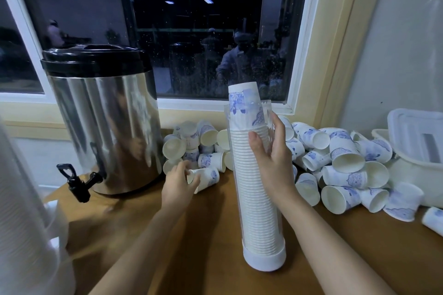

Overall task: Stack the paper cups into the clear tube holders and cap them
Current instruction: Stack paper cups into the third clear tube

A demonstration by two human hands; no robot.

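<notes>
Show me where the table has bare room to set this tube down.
Bare wood lies in front of the tube, between the forearms, and at the near right of the table. Crowded: loose cups along the back; urn at left.

The brown wooden worktop (208, 242) carries a steel urn (105, 122), an upright clear tube holder (257, 199) stacked with cups, loose paper cups (342, 170) heaped behind, and white lidded tubs (417, 165) at right.

I see the tube holder (259, 199) standing upright on the table (215, 258), stacked cups (249, 146) inside it; the urn (105, 117) sits to its left; loose cups (345, 170) lie behind and right; a lidded tub (417, 151) sits far right.
</notes>
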